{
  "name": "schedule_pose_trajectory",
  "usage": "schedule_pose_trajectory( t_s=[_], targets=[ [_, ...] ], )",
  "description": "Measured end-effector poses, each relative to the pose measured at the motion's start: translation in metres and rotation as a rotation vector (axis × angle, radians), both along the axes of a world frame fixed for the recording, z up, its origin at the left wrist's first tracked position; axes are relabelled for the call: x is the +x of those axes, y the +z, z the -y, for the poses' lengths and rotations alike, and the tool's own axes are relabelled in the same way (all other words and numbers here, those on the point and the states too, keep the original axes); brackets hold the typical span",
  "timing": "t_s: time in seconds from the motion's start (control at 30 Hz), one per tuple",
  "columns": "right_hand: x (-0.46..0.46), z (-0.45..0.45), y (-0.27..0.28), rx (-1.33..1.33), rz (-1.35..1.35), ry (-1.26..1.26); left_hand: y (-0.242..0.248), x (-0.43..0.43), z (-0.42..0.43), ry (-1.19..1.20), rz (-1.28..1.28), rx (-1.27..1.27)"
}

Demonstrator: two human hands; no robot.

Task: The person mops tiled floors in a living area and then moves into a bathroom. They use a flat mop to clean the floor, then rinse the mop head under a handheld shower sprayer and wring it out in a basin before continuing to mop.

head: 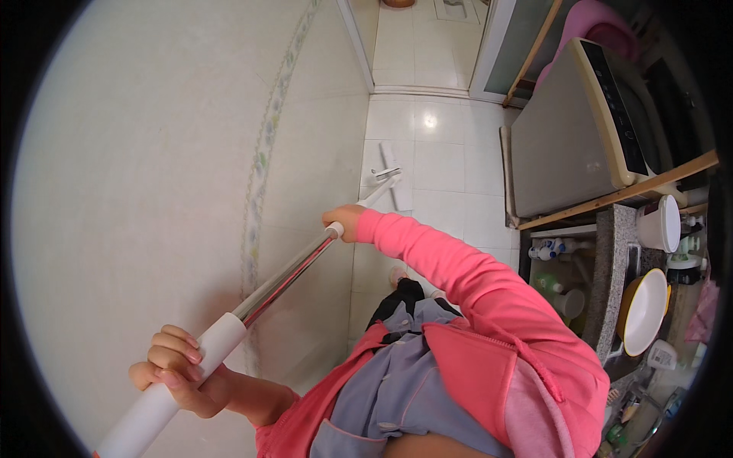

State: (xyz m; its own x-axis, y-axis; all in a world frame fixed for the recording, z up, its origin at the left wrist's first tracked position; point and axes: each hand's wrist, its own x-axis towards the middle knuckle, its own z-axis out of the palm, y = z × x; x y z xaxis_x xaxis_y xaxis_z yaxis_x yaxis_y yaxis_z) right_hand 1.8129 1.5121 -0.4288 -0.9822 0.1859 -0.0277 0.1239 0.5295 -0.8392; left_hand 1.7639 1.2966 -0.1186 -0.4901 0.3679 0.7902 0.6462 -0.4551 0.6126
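Observation:
A long mop with a shiny metal pole (286, 280) runs slantwise from the lower left towards the floor ahead. My left hand (183, 369) is wrapped around its thick white upper grip (220, 338). Farther down, my right hand (345, 221) grasps the pole by a white collar (335, 229); most of its fingers are hidden from view. The flat white mop head (396, 178) lies on the pale floor tiles (439, 166), close to the foot of the left wall. A hinged white joint connects it to the pole.
A tiled wall (143, 143) with a decorative border rises on my left. Ahead, a raised threshold (421, 90) crosses the doorway. On the right stand a grey washing machine (564, 131) and a granite counter (610, 275), which holds a yellow-rimmed basin (644, 312) and a white bucket (658, 223).

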Motion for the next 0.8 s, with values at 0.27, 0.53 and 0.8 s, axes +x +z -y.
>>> schedule_pose_trajectory(
  t_s=[0.27, 0.53, 0.8],
  targets=[
    [0.108, -0.048, -0.043, 0.099, 0.266, -0.027, -0.062, 0.029, -0.027, 0.109, 0.428, -0.098],
    [0.076, -0.022, -0.075, 0.122, 0.198, -0.102, -0.061, 0.004, -0.015, 0.084, 0.531, -0.121],
    [-0.003, 0.009, -0.022, -0.035, 0.001, -0.135, 0.011, 0.026, -0.010, 0.040, 0.189, -0.101]
  ],
)
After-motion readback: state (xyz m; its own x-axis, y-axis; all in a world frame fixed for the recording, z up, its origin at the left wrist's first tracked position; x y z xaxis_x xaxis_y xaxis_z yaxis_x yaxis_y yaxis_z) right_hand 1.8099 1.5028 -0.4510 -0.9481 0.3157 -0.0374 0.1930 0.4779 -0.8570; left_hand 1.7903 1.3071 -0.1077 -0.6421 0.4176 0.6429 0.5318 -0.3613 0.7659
